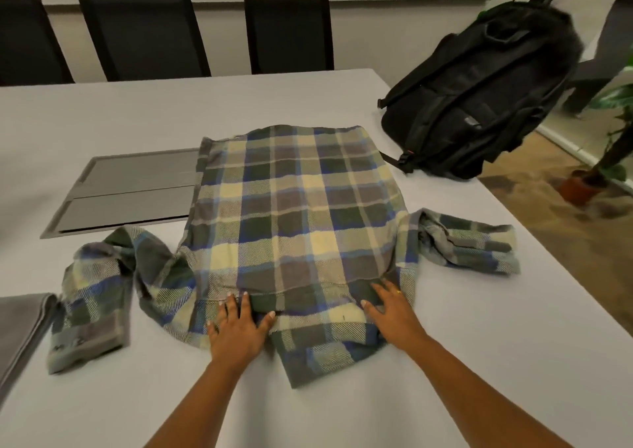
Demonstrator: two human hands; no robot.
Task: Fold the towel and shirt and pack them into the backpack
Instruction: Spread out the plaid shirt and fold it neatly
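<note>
A plaid shirt [294, 214] in blue, green and cream lies back-up on the white table [445, 327], its sleeves spread left and right. My left hand [236, 331] rests flat on the collar end near me, fingers spread. My right hand [394, 310] lies flat on the shirt's shoulder beside it, a ring on one finger. A grey folded towel [20, 331] shows at the left edge of the table. The black backpack [479, 98] stands at the table's far right corner, looking blurred.
A grey recessed panel [130, 190] sits in the table behind the shirt's left side. Three black chairs [144, 33] line the far edge. A potted plant [589, 180] stands on the floor to the right, past the table's edge.
</note>
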